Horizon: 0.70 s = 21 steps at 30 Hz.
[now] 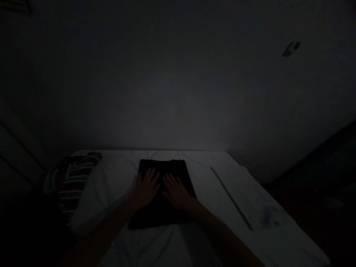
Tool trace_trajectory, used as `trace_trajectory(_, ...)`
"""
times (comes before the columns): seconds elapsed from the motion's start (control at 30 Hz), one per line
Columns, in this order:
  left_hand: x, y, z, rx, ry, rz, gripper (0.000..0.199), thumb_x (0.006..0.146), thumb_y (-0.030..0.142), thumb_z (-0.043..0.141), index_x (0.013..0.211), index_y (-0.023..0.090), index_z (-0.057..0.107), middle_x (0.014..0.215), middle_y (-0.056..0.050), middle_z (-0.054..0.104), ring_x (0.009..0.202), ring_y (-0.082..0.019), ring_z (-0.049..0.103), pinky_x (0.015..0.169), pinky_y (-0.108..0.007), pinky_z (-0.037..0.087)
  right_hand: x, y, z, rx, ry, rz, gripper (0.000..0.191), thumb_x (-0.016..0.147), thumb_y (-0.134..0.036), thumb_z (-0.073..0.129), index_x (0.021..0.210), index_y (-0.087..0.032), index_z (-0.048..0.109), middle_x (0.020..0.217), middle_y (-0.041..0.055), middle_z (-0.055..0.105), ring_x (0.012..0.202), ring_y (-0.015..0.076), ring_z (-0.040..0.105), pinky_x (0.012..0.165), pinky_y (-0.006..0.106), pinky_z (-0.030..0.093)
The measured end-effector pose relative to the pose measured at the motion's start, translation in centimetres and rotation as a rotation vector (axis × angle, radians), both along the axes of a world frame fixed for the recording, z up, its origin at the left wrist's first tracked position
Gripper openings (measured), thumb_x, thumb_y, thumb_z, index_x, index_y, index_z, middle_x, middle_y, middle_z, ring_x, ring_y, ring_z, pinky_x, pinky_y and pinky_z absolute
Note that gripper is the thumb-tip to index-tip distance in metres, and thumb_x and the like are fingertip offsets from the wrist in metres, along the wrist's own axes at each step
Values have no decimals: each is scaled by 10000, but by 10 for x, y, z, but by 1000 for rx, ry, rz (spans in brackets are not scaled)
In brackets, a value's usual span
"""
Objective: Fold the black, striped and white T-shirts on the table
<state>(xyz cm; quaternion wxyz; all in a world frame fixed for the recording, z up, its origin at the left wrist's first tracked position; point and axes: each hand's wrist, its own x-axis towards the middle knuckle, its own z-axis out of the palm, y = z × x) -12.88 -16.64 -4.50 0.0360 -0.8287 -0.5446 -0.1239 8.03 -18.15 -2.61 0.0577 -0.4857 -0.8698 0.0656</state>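
Observation:
A dark, flat, folded piece of cloth, likely a garment [158, 218], lies in a rough rectangle on the marble-patterned table [116, 178]. My left hand [147, 188] rests palm down on its left part, fingers spread and pointing away from me. On the right part, my right hand [177, 192] lies flat in the same way, its fingers stretched out. Neither hand grips anything. The room is very dim, so folds and details of the dark cloth cannot be made out.
A striped dark cloth [76, 180] hangs over the table's left edge. To the right of my hands a long thin rod [230, 198] lies slantwise on the tabletop. Behind the table rises a plain wall [172, 92] with a small switch-like fixture [291, 48].

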Motion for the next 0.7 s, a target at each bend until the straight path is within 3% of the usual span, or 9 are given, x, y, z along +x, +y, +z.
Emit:
trace_trajectory(0.1,-6,-60,-26,121,4,-121,539,1031,426,366,1552,291,400,1637,-108,340,1496,-319,335,1194,-654,180,16,-48,-12,-38,46,16,701,1019,-526,402,1610,-182,247,1672,105,188,1553,306,115,1233,585,116)
trace_trajectory(0.17,-17,-90,-43,146,13,-82,542,1025,411,362,1550,281,407,1620,-118,371,1475,-325,372,1191,-657,176,33,-67,-16,-79,65,-37,706,1009,-521,423,1609,-190,252,1670,99,188,1552,306,124,1235,585,108)
trace_trajectory(0.27,-38,-112,-59,113,-1,39,539,1005,357,347,1516,239,473,1603,-137,393,1467,-340,386,1172,-665,222,60,-82,-16,-112,94,-159,688,996,-453,444,1599,-164,284,1659,109,215,1544,310,159,1237,577,126)
trace_trajectory(0.33,-51,-115,-61,82,-83,119,552,991,355,326,1478,186,523,1592,-148,410,1464,-327,398,1167,-606,305,74,-86,-18,-124,136,-257,688,970,-389,472,1581,-108,325,1651,141,232,1539,322,173,1239,554,165)
trace_trajectory(0.43,-62,-111,-51,54,-298,288,595,956,439,355,1409,126,581,1530,-163,502,1407,-303,484,1125,-492,433,86,-89,-25,-89,316,-411,709,939,-347,489,1562,-41,344,1649,190,228,1532,330,201,1230,500,246)
trace_trajectory(0.5,-65,-108,-37,8,-443,398,595,891,509,448,1326,151,641,1412,-144,623,1313,-306,579,1077,-458,490,90,-88,-33,-54,505,-471,715,940,-396,477,1553,-46,363,1636,200,282,1520,322,252,1225,479,273)
trace_trajectory(0.6,-65,-108,-11,-168,-654,535,594,759,575,586,1191,183,700,1200,-119,734,1150,-322,678,944,-425,569,92,-84,-45,-93,789,-548,734,912,-506,484,1496,-62,454,1565,202,428,1471,318,370,1215,453,307)
trace_trajectory(0.7,-65,-112,8,-363,-884,638,641,648,620,661,1081,150,708,1143,-161,736,1070,-331,703,816,-379,590,96,-78,-52,-214,1006,-645,775,875,-534,513,1481,-55,449,1499,217,506,1384,310,499,1140,416,421)
